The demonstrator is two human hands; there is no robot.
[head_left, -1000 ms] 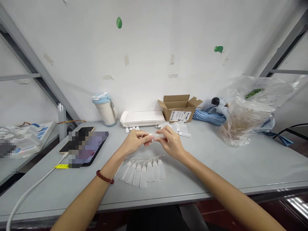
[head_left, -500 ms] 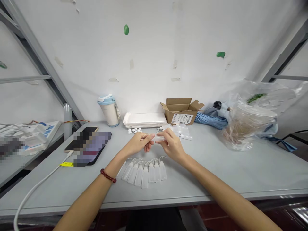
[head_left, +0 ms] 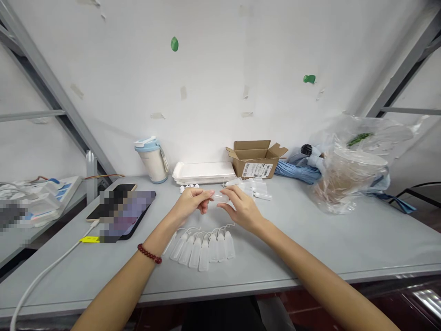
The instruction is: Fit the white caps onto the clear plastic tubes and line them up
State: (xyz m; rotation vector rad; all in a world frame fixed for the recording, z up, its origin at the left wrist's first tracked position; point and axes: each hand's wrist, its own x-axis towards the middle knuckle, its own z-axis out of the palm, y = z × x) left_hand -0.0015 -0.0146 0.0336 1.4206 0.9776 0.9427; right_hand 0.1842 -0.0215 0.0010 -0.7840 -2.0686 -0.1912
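A small translucent plastic bottle (head_left: 219, 197) lies sideways between my two hands above the table. My left hand (head_left: 190, 202) pinches its left end between thumb and fingers; that end is mostly covered. At its other end, my right hand (head_left: 245, 208) has thumb and index finger around the bottle. Closer to me, several similar flat bottles with thin white cords (head_left: 204, 250) lie fanned out in a row. Behind my right hand more translucent bottles (head_left: 257, 186) are piled. Small white caps (head_left: 189, 187) sit beyond my left hand.
White trays (head_left: 205, 172) are stacked against the wall beside an open cardboard box (head_left: 257, 161). A tumbler (head_left: 151, 161) and two phones (head_left: 129, 214) with a charging cable (head_left: 51, 266) are at left. Blue cloth (head_left: 298, 172) and a plastic-wrapped bundle (head_left: 351, 179) occupy the right.
The whole view has shifted slightly. Between my hands the bottle shows more clearly, and my right thumb and index finger stand a little farther apart around it.
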